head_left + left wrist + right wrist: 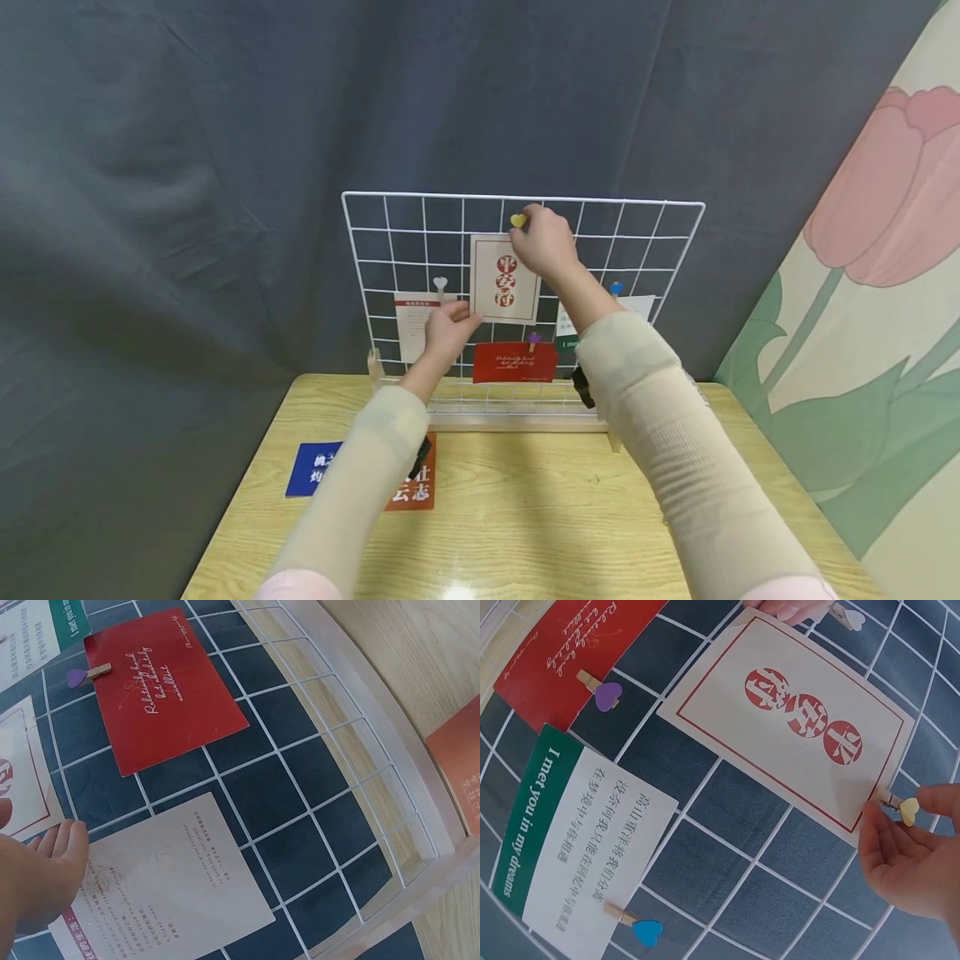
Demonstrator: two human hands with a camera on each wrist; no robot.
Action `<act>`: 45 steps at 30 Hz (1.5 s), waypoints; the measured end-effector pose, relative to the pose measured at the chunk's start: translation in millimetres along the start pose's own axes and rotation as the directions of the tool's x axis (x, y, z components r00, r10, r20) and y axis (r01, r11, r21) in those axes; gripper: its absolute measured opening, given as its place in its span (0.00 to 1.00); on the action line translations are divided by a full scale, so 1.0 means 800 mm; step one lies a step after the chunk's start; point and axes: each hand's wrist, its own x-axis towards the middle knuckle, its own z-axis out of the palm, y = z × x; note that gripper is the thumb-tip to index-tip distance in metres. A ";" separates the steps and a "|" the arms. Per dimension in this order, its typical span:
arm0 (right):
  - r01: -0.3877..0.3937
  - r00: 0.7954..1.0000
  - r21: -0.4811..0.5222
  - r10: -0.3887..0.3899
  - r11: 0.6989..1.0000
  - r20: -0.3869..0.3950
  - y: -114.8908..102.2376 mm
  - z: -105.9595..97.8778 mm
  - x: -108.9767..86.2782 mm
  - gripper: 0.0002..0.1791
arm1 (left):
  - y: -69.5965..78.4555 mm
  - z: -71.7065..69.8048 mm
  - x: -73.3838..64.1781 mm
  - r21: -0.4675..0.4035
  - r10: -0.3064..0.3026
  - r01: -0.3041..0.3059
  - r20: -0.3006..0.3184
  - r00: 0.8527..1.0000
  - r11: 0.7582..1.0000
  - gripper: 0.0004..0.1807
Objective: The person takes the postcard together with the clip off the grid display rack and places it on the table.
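Note:
A white card with a red border and red round characters (505, 279) is against the upper middle of a white wire grid (408, 229). At the card's lower left corner, the left hand (447, 327) pinches its edge between thumb and fingers. The right hand (546, 242) is at the top edge, its thumb and fingers around a small clothespin with a yellow heart (907, 811) that sits on the card. Just below hangs a red card (514, 363) under a purple-heart clothespin (607, 696). Behind the left hand is a white printed card (180, 877).
A green and white card (592, 840) hangs at the right from a blue-heart clothespin (646, 931). A white-heart clothespin (440, 284) is on the left. Blue (309, 471) and orange-red (422, 492) cards lie on the wooden table (517, 517). Behind the grid hangs a dark curtain (480, 100).

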 end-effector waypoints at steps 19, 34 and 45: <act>-0.080 0.995 0.157 0.089 0.984 -0.052 -0.005 0.011 0.003 0.19 | 0.060 -0.002 -0.034 0.201 0.001 0.013 -0.072 0.997 0.979 0.15; -0.094 0.989 0.138 0.109 0.986 -0.102 -0.004 0.018 0.006 0.18 | 0.026 0.000 -0.010 0.249 0.060 -0.031 -0.110 0.992 0.968 0.09; -0.101 0.982 0.120 0.118 0.988 -0.145 -0.002 0.018 0.009 0.15 | 0.063 -0.004 -0.034 0.288 0.055 -0.024 -0.101 0.993 0.957 0.08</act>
